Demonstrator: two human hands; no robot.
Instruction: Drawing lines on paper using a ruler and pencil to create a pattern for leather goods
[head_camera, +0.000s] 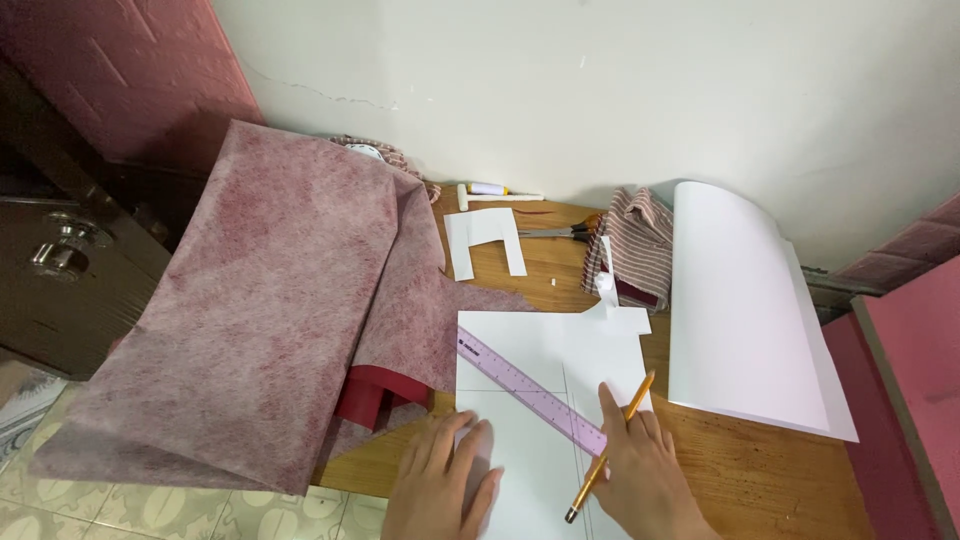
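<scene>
Left hand (440, 480): spread flat, pressing the white paper sheet (545, 350), lower centre.
Right hand (640, 470): pinching a yellow pencil (610, 445) against the purple ruler (530, 390).
Paper: likely light, thin, slippery; best pinned flat, lifted by an edge.

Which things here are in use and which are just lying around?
In use:
left hand flat on the white sheet
purple ruler on that sheet
right hand with the yellow pencil

Lying about:
pinkish fabric
curled white card
small paper cutout
scissors
striped cloth
dark red piece
</scene>
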